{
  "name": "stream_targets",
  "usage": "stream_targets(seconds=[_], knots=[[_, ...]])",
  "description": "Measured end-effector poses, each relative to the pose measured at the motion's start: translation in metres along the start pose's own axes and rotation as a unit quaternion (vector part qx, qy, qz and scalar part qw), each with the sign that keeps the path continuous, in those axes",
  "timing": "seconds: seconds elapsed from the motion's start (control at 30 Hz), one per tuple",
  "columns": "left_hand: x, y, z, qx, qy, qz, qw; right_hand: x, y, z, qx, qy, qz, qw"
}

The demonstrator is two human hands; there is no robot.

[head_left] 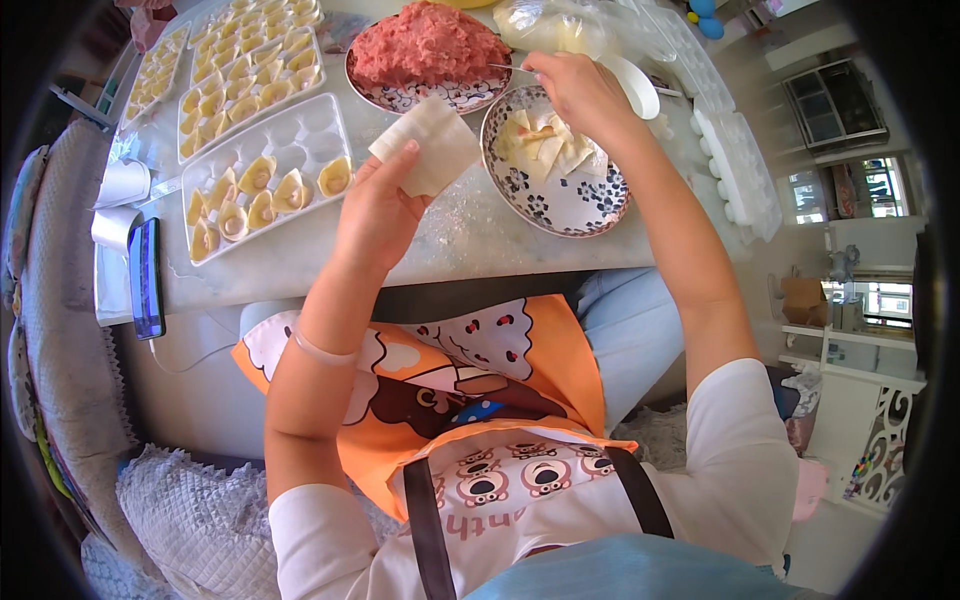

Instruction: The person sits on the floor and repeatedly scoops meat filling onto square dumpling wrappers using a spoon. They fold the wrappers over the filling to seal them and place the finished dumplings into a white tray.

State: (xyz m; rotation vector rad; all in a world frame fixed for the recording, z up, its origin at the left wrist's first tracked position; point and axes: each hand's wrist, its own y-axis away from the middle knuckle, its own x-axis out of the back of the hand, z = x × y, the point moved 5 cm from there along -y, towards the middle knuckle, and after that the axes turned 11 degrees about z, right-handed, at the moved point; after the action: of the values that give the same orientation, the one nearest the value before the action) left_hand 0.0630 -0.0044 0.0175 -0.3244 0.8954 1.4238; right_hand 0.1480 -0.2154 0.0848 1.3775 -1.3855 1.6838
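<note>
In the head view, the work looks partly done. The near tray (322,135) on the left side of the table (470,255) has folded dumplings (292,190) in its near cups, but many of its far cups are bare. Behind it, the middle tray (184,130) looks mostly full, and there are more full ones farther back. A big heap of pink meat (430,45) sits on the far plate (385,97), so a lot seems left.

The left hand (383,208) pinches some flat dough sheets (435,150) between thumb and fingers, over the table between the near tray and the near plate (560,212). I can't tell how many sheets there are. The right hand (580,90) has its fingers closed around a thin stick (508,68), with its tip right by the meat.

More dough pieces (550,145) lie loose on the near plate (it has pretty dark flowers). A white bowl (640,90) and a clear bag (560,28) are at the far right. A phone (147,280) stands at the left edge. The right hand and arm hide part of the near plate, but nothing seems to block the way to the meat.
</note>
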Motion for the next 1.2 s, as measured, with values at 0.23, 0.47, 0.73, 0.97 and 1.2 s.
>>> stream_targets(seconds=[0.23,0.47,0.73,0.97,1.2], knots=[[0.008,-0.009,0.015,-0.014,0.086,0.023,0.996,-0.015,-0.014,-0.003,0.033,0.058,-0.077,0.995],[0.017,-0.015,0.017,0.011,0.125,0.051,0.991,0.008,-0.022,-0.008,0.035,0.095,-0.029,0.994],[0.019,-0.014,0.025,0.007,0.19,0.093,0.977,-0.001,-0.03,0.0,0.05,0.074,-0.069,0.994],[0.017,-0.015,0.024,0.037,0.195,0.084,0.976,-0.015,-0.033,0.014,0.068,-0.051,-0.083,0.993],[0.027,-0.022,0.012,0.028,0.142,0.065,0.987,-0.034,-0.031,0.006,0.005,-0.299,-0.233,0.925]])
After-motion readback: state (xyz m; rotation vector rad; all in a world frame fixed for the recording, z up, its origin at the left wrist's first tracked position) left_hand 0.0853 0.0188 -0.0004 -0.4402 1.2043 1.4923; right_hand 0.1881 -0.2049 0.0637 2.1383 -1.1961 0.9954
